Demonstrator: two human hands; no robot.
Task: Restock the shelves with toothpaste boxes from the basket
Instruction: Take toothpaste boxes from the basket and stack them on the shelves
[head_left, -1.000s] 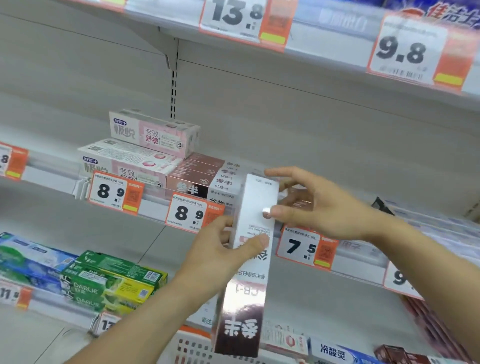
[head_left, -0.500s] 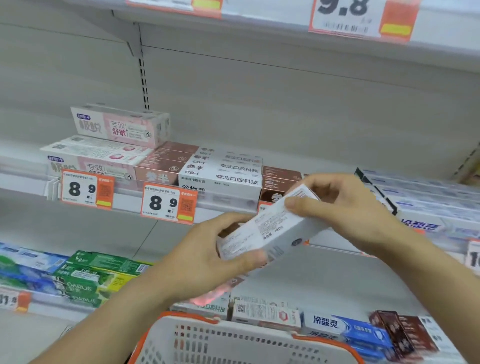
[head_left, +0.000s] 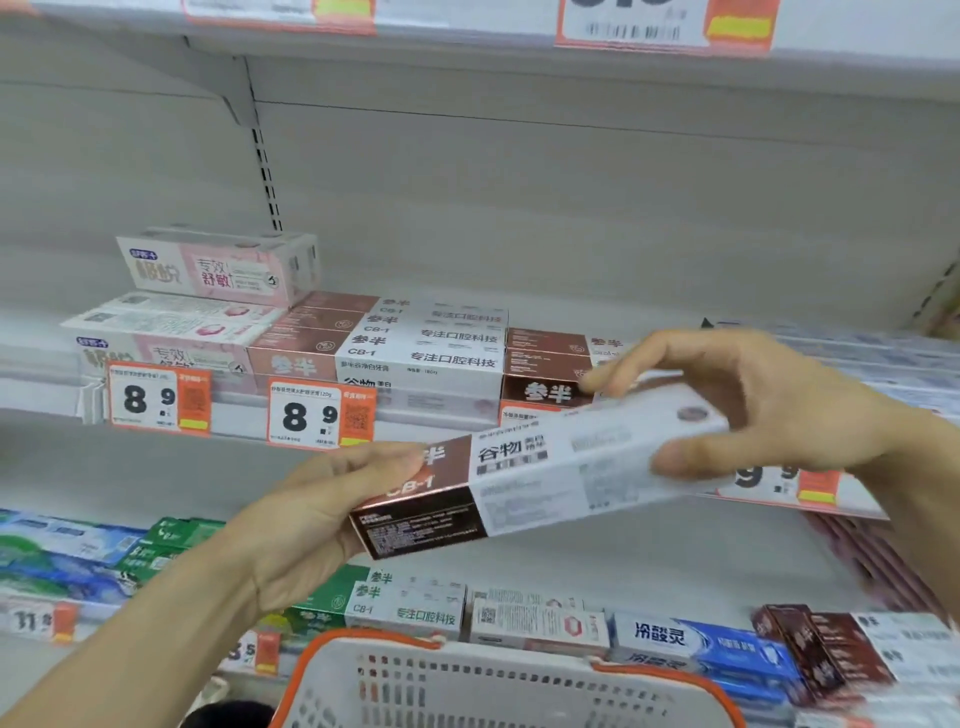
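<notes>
I hold a brown-and-white toothpaste box (head_left: 535, 467) lying nearly level in front of the middle shelf. My left hand (head_left: 317, 514) grips its brown left end, thumb on the front face. My right hand (head_left: 769, 405) pinches its white right end, thumb in front and fingers behind. Matching brown-and-white boxes (head_left: 415, 348) are stacked on the middle shelf (head_left: 52, 389) just behind, with a lower stack (head_left: 545, 364) beside them. The white basket with an orange rim (head_left: 467, 680) sits below my hands; its contents are hidden.
Pink-and-white boxes (head_left: 208, 291) are stacked at the shelf's left. Price tags (head_left: 319, 415) hang along the shelf edge. The lower shelf holds green (head_left: 171, 545), blue (head_left: 711, 649) and dark red boxes (head_left: 821, 654). The upper shelf edge (head_left: 467, 36) runs overhead.
The box has swung from upright to nearly level and turned its printed brown-and-white face toward me. Both hands kept hold of it. The view has shifted down and to the right.
</notes>
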